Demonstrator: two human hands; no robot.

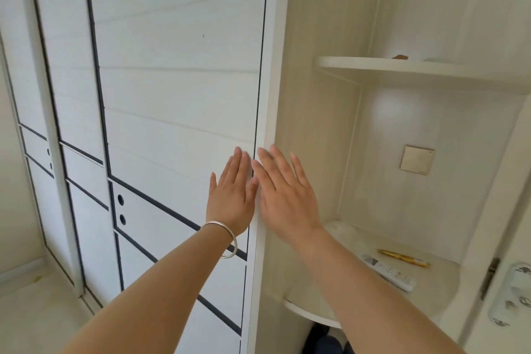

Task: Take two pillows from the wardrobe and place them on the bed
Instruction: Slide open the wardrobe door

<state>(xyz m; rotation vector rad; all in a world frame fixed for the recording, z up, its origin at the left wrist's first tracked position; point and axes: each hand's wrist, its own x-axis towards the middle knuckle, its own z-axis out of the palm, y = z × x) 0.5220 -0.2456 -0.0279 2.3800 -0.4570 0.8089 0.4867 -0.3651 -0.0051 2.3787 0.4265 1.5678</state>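
A white wardrobe door [178, 100] with thin black trim lines fills the left and middle of the view, and it is closed. My left hand [232, 195], with a silver bangle on the wrist, lies flat with fingers apart against the door near its right edge. My right hand [284, 195] is spread open just beside it, over the door's white edge strip [270, 95]. Neither hand holds anything. No pillow and no bed are in view.
Right of the wardrobe is a cream corner niche with an upper shelf [402, 66] and a lower rounded shelf [373, 290] carrying a white remote [390, 273] and a gold pen [405, 258]. A wall switch [417, 159] sits above. A door with a handle [514, 293] is at far right.
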